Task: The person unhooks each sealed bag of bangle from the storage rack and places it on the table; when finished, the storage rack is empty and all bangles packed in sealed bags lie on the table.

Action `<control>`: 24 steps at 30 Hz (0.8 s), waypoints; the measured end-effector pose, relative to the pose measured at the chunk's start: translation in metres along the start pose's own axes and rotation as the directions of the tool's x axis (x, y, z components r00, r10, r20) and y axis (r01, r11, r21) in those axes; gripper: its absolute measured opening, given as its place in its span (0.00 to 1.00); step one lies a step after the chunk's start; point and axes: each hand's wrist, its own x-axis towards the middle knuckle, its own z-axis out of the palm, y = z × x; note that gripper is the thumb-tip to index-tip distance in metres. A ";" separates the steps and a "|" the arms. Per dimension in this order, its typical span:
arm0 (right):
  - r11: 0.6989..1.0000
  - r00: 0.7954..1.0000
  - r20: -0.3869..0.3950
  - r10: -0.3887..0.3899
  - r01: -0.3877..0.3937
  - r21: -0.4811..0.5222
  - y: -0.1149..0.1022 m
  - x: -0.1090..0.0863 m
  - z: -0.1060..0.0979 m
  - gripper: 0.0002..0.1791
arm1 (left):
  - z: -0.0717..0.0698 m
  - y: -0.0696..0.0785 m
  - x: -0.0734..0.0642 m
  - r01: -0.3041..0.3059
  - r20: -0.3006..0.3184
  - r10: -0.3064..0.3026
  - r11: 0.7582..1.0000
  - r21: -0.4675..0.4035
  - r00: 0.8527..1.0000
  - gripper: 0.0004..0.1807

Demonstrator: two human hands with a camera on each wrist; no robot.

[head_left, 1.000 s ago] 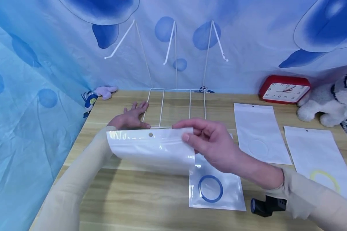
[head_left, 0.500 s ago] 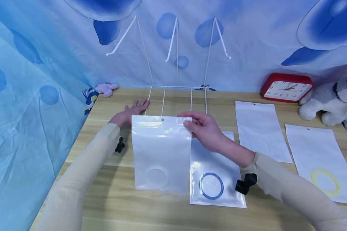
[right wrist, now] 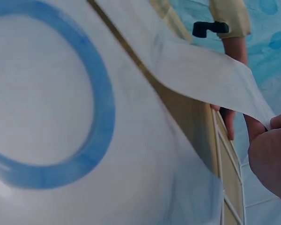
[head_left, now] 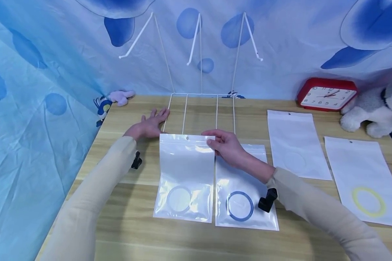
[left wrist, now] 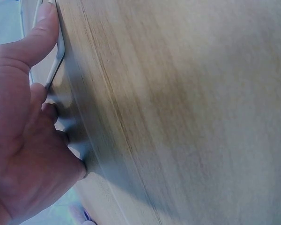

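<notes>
My right hand (head_left: 227,146) pinches the top right corner of a white zip-lock pouch (head_left: 187,166) with a pale ring on it. The pouch's top edge is raised in a curve, while its lower part lies on the wooden table (head_left: 127,224). To its right lies a second pouch (head_left: 228,181) with a blue ring, partly behind my right forearm. My left hand (head_left: 150,125) rests with spread fingers at the left side of a white wire rack (head_left: 217,112). In the left wrist view its thumb (left wrist: 44,33) touches the rack's wire.
Three hook arms rise at the rack's back. Two more pouches lie at the right, one pale-ringed (head_left: 290,134), one yellow-ringed (head_left: 352,163). Behind them stand a red clock (head_left: 328,93) and a grey-white plush dog (head_left: 375,108). A small purple plush toy (head_left: 121,97) sits back left.
The held pouch has swung from a folded, raised pose down onto the table, beside the blue-ringed pouch. My right hand has moved slightly. My left hand stays at the rack.
</notes>
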 end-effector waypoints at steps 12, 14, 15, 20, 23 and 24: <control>0.926 0.987 -0.017 -0.157 0.141 -0.350 0.014 0.003 -0.002 0.14 | -0.001 0.009 -0.004 0.005 0.004 -0.005 1.000 -0.002 1.000 0.59; 0.910 0.979 0.002 -0.204 0.191 -0.369 0.015 0.004 -0.002 0.13 | -0.002 0.009 -0.004 0.007 0.005 -0.007 1.000 -0.009 1.000 0.60; 0.901 0.974 0.011 -0.228 0.215 -0.377 0.015 0.005 -0.002 0.12 | -0.002 0.010 -0.004 0.007 0.007 -0.007 1.000 -0.009 1.000 0.60; 0.836 0.940 0.036 -0.340 0.320 -0.445 0.017 0.005 -0.002 0.11 | -0.004 0.011 -0.002 -0.001 0.023 0.001 1.000 -0.004 1.000 0.60; 0.781 0.919 0.054 -0.391 0.363 -0.508 0.017 0.007 -0.002 0.10 | -0.006 0.013 -0.002 -0.001 0.026 0.001 1.000 -0.007 1.000 0.60; 0.768 0.915 0.062 -0.399 0.371 -0.521 0.017 0.007 -0.001 0.10 | -0.007 0.013 -0.003 0.002 0.027 -0.002 1.000 -0.007 1.000 0.60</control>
